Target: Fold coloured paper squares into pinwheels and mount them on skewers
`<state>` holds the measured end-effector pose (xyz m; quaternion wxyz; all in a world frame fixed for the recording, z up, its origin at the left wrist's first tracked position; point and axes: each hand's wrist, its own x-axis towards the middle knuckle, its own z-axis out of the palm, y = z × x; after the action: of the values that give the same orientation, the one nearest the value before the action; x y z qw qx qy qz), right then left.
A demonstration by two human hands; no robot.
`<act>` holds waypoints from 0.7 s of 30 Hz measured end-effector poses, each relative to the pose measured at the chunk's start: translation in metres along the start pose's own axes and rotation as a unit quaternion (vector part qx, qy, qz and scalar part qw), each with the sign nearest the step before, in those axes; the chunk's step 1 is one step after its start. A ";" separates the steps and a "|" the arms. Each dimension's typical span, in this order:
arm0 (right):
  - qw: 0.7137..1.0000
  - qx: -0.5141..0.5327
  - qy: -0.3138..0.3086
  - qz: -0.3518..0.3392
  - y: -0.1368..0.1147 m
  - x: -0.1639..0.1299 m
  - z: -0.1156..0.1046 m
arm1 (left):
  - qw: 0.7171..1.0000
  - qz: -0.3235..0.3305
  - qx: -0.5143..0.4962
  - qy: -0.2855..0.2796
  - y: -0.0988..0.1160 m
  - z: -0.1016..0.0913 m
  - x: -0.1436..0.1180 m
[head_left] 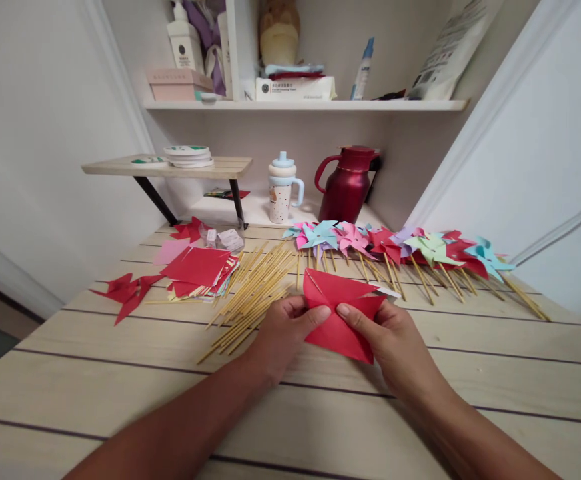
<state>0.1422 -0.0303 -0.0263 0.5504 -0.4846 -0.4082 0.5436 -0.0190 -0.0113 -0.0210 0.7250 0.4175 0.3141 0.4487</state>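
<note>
At table centre, left hand [283, 327] and right hand [387, 337] are pinching a red paper square [340, 310], partly folded, between thumbs and fingers. Behind, a row of finished pinwheels [395, 247] is lying done; sticks [253, 290] and a paper stack [197, 270] are waiting, so much seems left.

Near strip of the wooden table [120, 393] lies bare on both sides of the forearms; free passage is had there from L and R. Fwd of the left hand [283, 330], way is blocked by the loose pile of wooden sticks [253, 293], w/ the stack of red paper squares [197, 270] just beyond to the L. Fwd-R of the right hand [393, 340], a row of finished pinwheels [395, 247] is spread across the table. Back edge is closed off by the red jug [347, 183] and lidded cup [283, 190]. Walls hem in both sides.
</note>
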 end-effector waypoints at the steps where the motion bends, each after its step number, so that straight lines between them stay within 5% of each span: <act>1: 1.000 -0.002 -0.001 0.000 0.001 0.000 0.000 | 1.000 0.002 0.005 0.010 0.000 0.000 0.000; 15: 0.991 -0.068 -0.016 -0.110 -0.017 -0.004 -0.004 | 0.994 -0.007 -0.020 0.106 0.012 -0.011 0.002; 21: 0.975 -0.131 -0.105 -0.148 -0.023 -0.007 -0.010 | 0.990 -0.021 -0.044 0.131 0.023 -0.016 -0.002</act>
<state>0.1564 -0.0365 -0.0052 0.5109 -0.4270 -0.5985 0.4454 -0.0419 -0.0019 -0.0081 0.7044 0.3160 0.3956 0.4975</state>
